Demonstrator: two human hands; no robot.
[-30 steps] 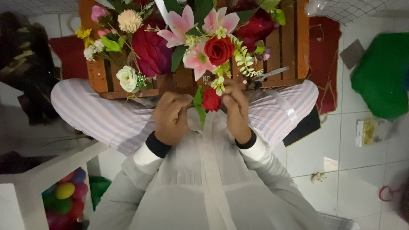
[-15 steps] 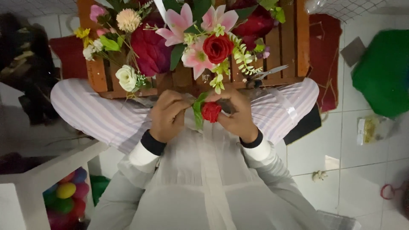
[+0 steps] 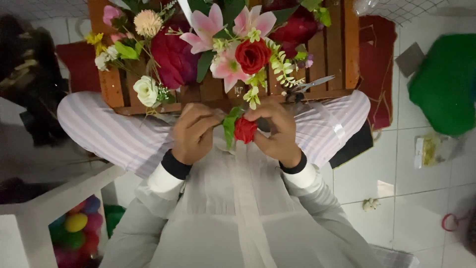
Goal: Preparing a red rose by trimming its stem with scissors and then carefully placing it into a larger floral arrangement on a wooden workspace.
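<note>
Hands meet at the lap: the left hand (image 3: 194, 133) and the right hand (image 3: 277, 133) both have their grip closed on a small red rose (image 3: 245, 130) with green leaves (image 3: 229, 126), held between them just near of the wooden crate (image 3: 337, 49). Scissors (image 3: 311, 84) lie on the crate's right side, beside the pink lilies (image 3: 208, 32).

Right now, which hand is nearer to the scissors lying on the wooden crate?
The right hand. It sits just below the scissors on the wooden crate, holding the small red rose. The left hand is farther off, beyond the rose.
</note>
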